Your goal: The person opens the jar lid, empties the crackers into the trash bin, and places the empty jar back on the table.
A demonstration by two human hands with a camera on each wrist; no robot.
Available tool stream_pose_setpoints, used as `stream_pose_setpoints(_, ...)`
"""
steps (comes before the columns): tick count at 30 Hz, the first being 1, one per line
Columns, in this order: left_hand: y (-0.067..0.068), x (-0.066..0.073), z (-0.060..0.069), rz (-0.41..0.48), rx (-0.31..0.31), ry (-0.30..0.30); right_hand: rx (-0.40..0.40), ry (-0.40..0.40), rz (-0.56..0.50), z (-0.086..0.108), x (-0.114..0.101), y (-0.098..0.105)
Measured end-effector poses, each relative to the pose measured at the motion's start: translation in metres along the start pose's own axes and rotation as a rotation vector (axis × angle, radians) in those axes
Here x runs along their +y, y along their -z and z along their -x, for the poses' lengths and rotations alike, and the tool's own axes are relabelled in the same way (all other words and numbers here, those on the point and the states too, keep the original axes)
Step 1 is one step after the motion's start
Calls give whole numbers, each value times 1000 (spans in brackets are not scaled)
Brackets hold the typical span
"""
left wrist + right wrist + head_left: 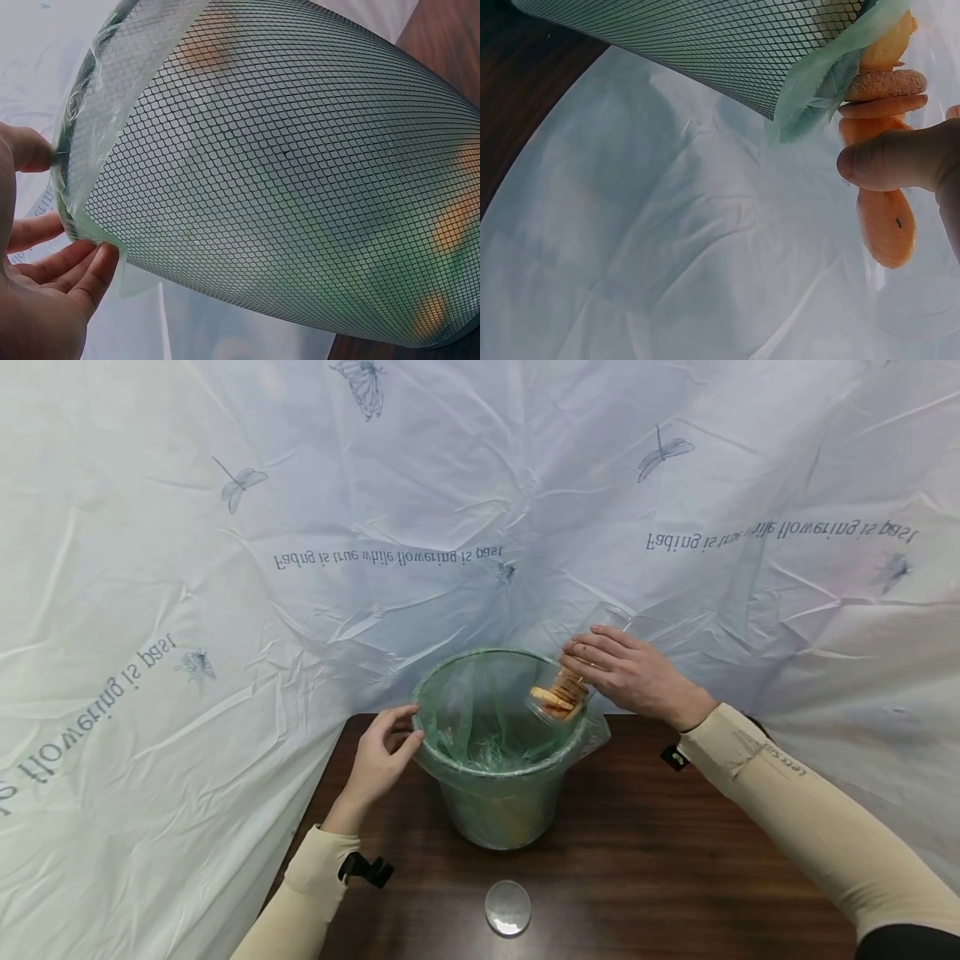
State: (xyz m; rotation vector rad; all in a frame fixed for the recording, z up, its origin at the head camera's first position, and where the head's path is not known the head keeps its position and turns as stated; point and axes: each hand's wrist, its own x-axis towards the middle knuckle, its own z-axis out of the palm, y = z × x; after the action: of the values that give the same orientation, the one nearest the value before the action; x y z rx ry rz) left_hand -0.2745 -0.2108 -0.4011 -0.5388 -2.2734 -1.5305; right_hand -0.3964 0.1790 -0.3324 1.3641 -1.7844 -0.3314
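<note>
My right hand [626, 677] grips a clear plastic jar [613, 617] tilted over the right side of a mesh trash bin [498, 814]. Round orange-brown biscuits [561, 695] lie against its lower end; in the right wrist view a biscuit [889, 225] shows beside the thumb. Along the bin's left rim, my left hand [382, 756] holds the edge with thumb and fingertips. A thin green bag [468, 710] lines the bin and folds over the rim. Through the mesh in the left wrist view, blurred orange pieces [450, 225] appear near the bottom.
The bin stands on a dark wooden table [652, 843]. In front of it lies a round, flat, silvery or clear lid [508, 908]. A pale printed curtain [420, 485] hangs close behind and at both sides.
</note>
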Motion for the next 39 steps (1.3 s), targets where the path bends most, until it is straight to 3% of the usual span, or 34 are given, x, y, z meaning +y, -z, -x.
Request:
stream_pose_setpoints(7,0,0,0,2,3,1,9,-35,-56,3,0,-1)
stream_pose_setpoints(15,0,0,0,4,3,11,68,-130,-175,6,2,-4)
stream_pose_setpoints(39,-1,-1,0,1,4,12,96,-249,-289,12,1,-7)
